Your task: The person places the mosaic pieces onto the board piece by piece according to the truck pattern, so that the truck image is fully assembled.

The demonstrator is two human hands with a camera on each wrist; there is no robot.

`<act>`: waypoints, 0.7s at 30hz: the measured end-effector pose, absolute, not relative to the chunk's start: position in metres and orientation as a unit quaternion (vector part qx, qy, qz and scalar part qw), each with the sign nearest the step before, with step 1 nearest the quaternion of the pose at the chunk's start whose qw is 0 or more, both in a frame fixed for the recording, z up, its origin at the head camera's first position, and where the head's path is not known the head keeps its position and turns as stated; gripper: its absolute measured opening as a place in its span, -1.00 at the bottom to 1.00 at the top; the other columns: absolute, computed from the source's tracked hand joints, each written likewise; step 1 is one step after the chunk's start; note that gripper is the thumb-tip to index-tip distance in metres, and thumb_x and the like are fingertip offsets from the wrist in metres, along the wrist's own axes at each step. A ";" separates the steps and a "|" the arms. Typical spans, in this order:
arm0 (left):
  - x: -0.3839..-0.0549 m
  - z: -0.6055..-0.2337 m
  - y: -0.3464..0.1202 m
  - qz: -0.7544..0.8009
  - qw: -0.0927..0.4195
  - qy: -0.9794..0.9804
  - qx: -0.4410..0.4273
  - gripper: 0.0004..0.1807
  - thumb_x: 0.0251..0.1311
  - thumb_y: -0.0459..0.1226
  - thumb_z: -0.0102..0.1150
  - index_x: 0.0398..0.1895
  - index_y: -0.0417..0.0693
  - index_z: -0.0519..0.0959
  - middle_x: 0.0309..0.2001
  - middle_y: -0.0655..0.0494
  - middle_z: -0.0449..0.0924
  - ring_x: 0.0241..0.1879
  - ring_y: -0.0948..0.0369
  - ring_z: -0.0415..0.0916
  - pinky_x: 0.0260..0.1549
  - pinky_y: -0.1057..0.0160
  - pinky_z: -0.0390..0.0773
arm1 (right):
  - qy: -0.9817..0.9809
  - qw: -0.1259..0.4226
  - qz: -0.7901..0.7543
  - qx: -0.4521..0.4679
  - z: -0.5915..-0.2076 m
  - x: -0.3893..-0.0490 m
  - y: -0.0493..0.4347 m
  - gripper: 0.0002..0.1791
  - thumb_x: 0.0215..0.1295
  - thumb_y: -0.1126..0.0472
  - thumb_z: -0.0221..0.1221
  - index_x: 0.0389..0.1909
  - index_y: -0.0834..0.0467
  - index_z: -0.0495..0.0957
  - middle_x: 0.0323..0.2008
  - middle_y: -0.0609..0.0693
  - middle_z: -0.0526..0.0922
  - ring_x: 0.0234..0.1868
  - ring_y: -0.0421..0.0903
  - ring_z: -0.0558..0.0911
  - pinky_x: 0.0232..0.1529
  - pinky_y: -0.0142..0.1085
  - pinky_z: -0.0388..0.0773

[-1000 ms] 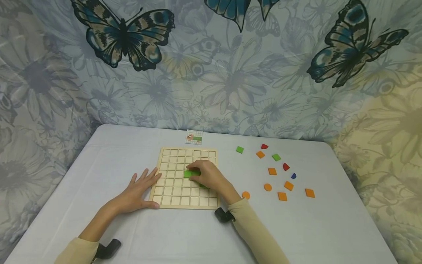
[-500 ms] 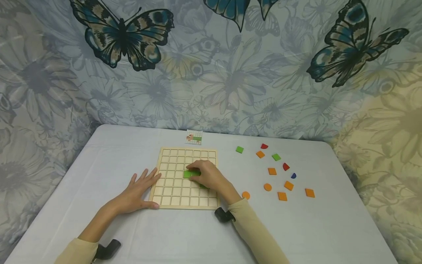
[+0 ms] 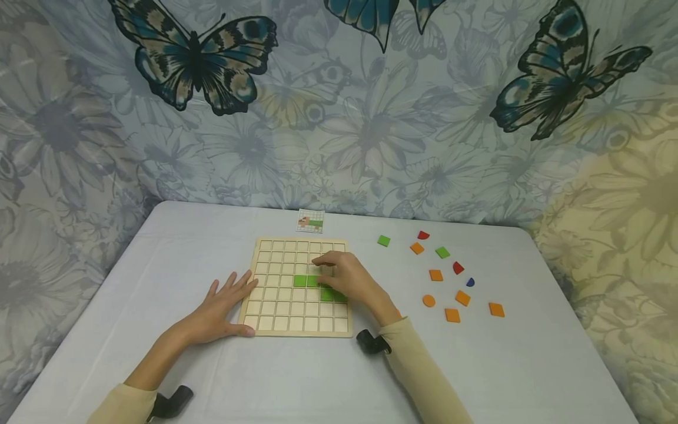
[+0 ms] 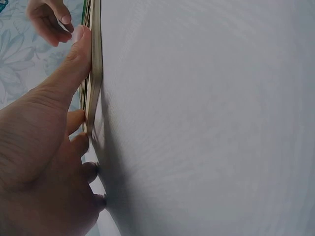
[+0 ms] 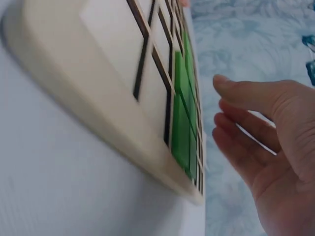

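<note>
A wooden grid board [image 3: 275,308] lies on the white table. Green square tiles [image 3: 306,281] sit in its cells right of the middle, partly covered by my right hand [image 3: 349,277]. That hand hovers above the board with thumb and fingers apart and nothing between them; in the right wrist view a gap shows between the fingers [image 5: 246,123] and the green tiles [image 5: 183,125]. With fingers spread, my left hand [image 3: 219,312] rests at the board's left edge. In the left wrist view its thumb [image 4: 78,54] lies along the board's side [image 4: 96,59].
A small picture card [image 3: 310,221] lies behind the board. To the right are scattered loose pieces: green squares [image 3: 384,241], orange squares [image 3: 452,315], an orange circle [image 3: 429,301], red wedges [image 3: 458,268] and a blue piece [image 3: 470,282]. A floral wall covering [image 3: 371,147] stands behind the table.
My right hand has let go of a green tile and moved up and slightly right, uncovering more green tiles in the board. The left hand has stayed at the board's edge.
</note>
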State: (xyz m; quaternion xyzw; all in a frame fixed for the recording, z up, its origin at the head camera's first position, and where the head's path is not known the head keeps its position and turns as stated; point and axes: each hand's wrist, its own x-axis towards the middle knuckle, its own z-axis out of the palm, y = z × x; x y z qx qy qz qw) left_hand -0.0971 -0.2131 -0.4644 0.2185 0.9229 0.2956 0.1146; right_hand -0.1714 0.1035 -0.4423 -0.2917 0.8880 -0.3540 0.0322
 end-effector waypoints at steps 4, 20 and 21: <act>-0.097 -0.465 -0.213 0.295 0.114 0.924 0.217 0.17 -0.14 0.19 0.43 0.50 -0.16 0.15 0.54 -0.21 -0.09 0.49 -0.30 -0.32 0.35 -0.34 -0.42 | 0.879 0.023 -0.388 -0.278 -0.443 -0.176 0.116 -0.63 0.21 0.30 0.34 0.06 0.22 0.63 0.00 0.01 0.69 0.05 -0.05 0.64 0.11 -0.22 0.55; -0.097 -0.464 -0.212 0.303 0.115 0.921 0.216 0.16 -0.13 0.17 0.44 0.50 -0.17 0.15 0.53 -0.23 -0.10 0.48 -0.31 -0.33 0.34 -0.35 -0.43 | 0.896 -0.049 -0.362 -0.250 -0.434 -0.197 0.164 -0.60 0.15 0.38 0.36 0.05 0.30 0.62 0.00 0.13 0.68 0.02 0.10 0.66 0.08 -0.08 0.58; -0.097 -0.464 -0.213 0.302 0.114 0.922 0.215 0.16 -0.13 0.17 0.44 0.50 -0.17 0.15 0.53 -0.23 -0.09 0.48 -0.31 -0.33 0.34 -0.35 -0.43 | 0.898 -0.052 -0.358 -0.251 -0.434 -0.200 0.167 -0.60 0.15 0.39 0.36 0.05 0.30 0.62 0.00 0.14 0.68 0.01 0.11 0.65 0.07 -0.08 0.58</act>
